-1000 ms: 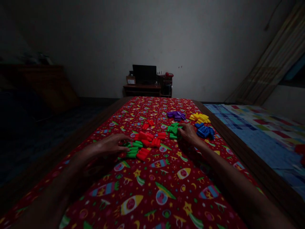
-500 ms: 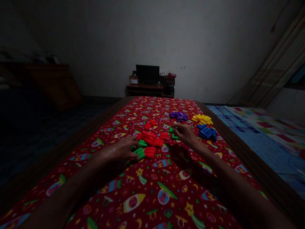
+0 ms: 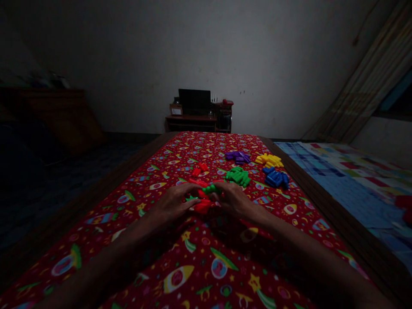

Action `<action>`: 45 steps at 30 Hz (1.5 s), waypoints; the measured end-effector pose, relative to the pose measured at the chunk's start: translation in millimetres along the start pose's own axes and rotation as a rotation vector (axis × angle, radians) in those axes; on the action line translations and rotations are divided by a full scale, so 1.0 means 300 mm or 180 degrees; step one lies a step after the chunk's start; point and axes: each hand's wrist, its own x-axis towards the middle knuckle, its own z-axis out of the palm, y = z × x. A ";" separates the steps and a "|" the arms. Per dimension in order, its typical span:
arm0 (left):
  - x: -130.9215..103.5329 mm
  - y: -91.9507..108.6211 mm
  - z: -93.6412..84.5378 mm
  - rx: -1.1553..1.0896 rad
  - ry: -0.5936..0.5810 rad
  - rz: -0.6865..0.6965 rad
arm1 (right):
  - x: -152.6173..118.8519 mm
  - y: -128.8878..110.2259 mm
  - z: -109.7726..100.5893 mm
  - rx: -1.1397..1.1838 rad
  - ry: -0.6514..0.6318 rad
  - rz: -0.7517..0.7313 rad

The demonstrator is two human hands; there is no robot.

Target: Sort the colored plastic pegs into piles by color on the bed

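Observation:
My left hand (image 3: 175, 199) is curled at the left side of the red plastic blocks (image 3: 202, 207), with a green plastic block (image 3: 192, 198) between its thumb and fingers. Close against it, my right hand (image 3: 233, 199) pinches green plastic blocks (image 3: 210, 189) above the red ones. The fingers of both hands nearly meet and partly cover the red pile. Two or so loose red blocks (image 3: 200, 169) lie just beyond. Behind my right hand sits a heap of green blocks (image 3: 238, 176).
Purple blocks (image 3: 238, 157), yellow blocks (image 3: 269, 160) and blue blocks (image 3: 276, 177) lie in separate heaps to the right on the red patterned cloth (image 3: 180, 249). A desk with a monitor (image 3: 194, 101) stands by the far wall. Patterned bedding (image 3: 325, 180) is at the right.
My right hand has come left and nearer, from the green heap to the red pile, uncovering the green heap. My left hand has shifted slightly right, and the view has turned a little.

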 end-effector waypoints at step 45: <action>-0.025 -0.076 0.090 0.0519 0.0087 0.0190 | 0.032 0.325 -0.178 -0.0908 0.1431 0.1580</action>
